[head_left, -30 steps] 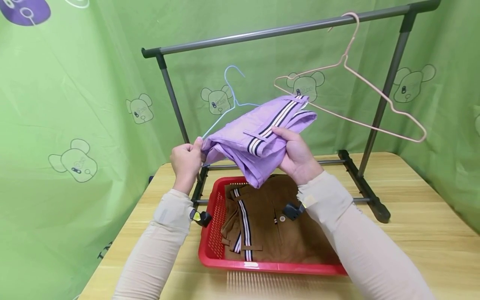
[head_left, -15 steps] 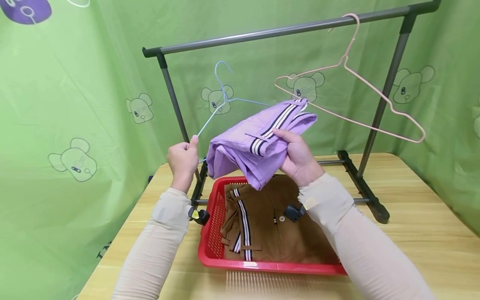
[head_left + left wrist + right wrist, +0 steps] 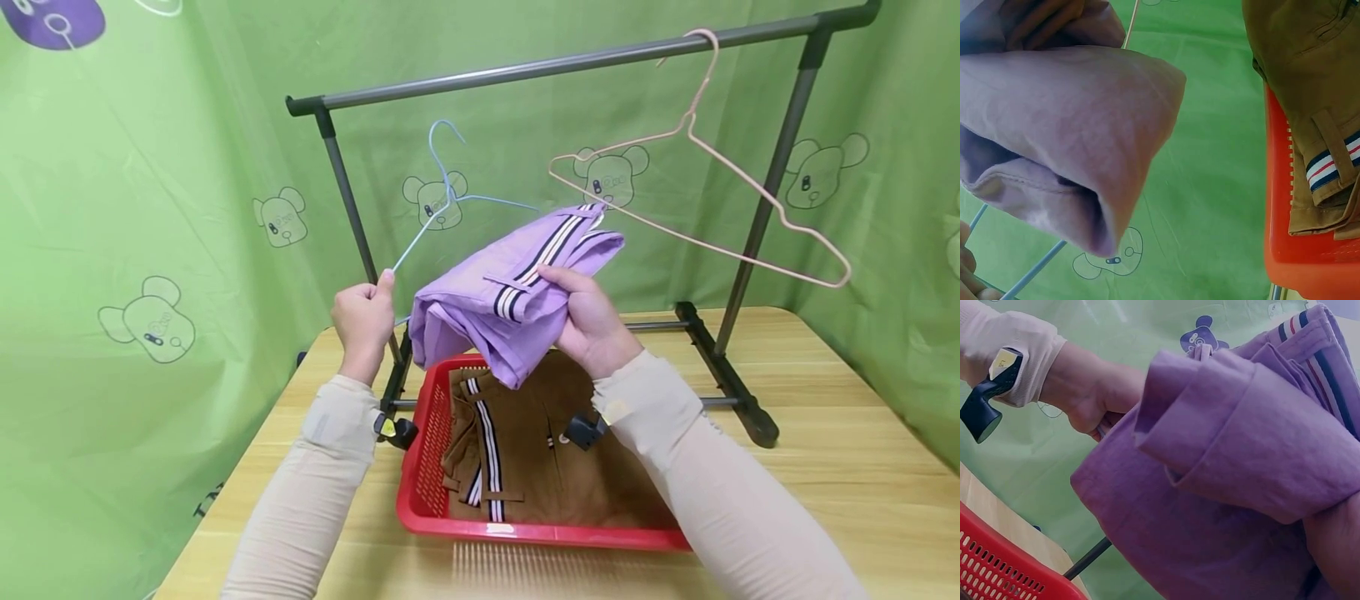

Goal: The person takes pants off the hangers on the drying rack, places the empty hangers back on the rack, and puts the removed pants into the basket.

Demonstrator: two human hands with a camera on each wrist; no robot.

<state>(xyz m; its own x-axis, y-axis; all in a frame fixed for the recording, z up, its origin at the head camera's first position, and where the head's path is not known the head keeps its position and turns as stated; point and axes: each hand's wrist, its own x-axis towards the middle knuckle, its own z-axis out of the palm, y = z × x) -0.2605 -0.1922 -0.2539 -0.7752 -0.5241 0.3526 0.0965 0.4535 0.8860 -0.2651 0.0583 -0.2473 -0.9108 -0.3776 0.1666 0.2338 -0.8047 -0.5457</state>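
A thin light-blue hanger [image 3: 422, 237] is gripped at its left corner by my left hand [image 3: 365, 322], its hook pointing up. Folded purple trousers [image 3: 480, 267] with a striped waistband are held by my right hand [image 3: 597, 327], thumb on top and fingers hidden beneath. The trousers cover the hanger's right and lower parts in the head view; whether the hanger passes through them I cannot tell. In the left wrist view, the blue hanger [image 3: 1036, 267] runs below the purple cloth [image 3: 1066, 106]. Rolled legs of the trousers [image 3: 1222, 444] fill the right wrist view.
Below the hands, a red basket [image 3: 540, 535] holds brown trousers [image 3: 517, 450] with a striped waistband. Behind it stands a grey clothes rack [image 3: 480, 78] on a wooden table [image 3: 840, 467]. A pink hanger [image 3: 742, 171] hangs at the rack's right. Green curtains surround everything.
My left hand has drawn the blue hanger left and slightly up, and the trousers' left end has come away from that hand. My right hand has lowered the trousers slightly.
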